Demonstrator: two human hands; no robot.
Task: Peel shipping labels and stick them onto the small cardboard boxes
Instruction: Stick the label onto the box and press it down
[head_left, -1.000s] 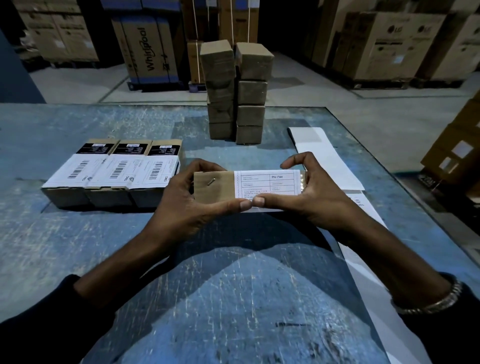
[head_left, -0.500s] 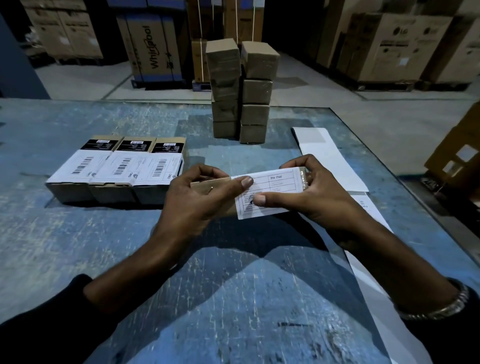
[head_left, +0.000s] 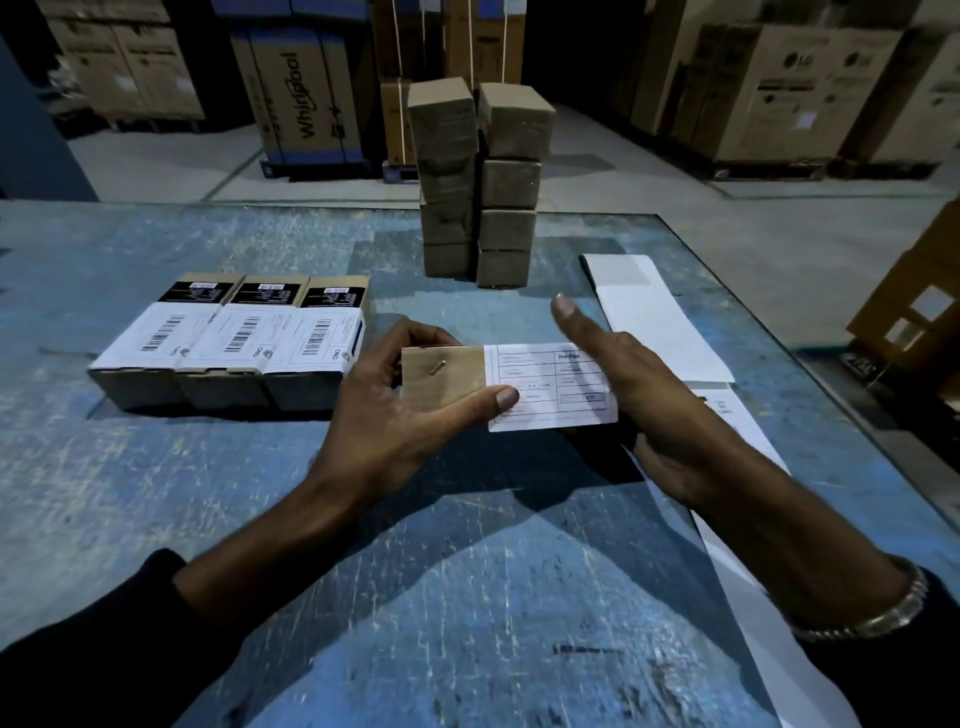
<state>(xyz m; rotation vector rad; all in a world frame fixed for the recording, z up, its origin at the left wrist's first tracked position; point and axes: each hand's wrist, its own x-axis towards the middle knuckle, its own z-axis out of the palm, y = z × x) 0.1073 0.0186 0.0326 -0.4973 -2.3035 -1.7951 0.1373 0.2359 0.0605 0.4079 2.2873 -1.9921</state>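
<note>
One labelled box (head_left: 444, 375) sits in the left hand's (head_left: 395, 415) grip.

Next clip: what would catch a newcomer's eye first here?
At centre, the left hand grips a small box with a white label half across it, thumb on the label's edge, while the right hand lies open over the label's right end. Left of that, three labelled boxes sit in a row on the blue table; behind, a double stack of plain boxes.

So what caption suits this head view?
Left hand holds a small cardboard box; right hand smooths its shipping label.
</note>
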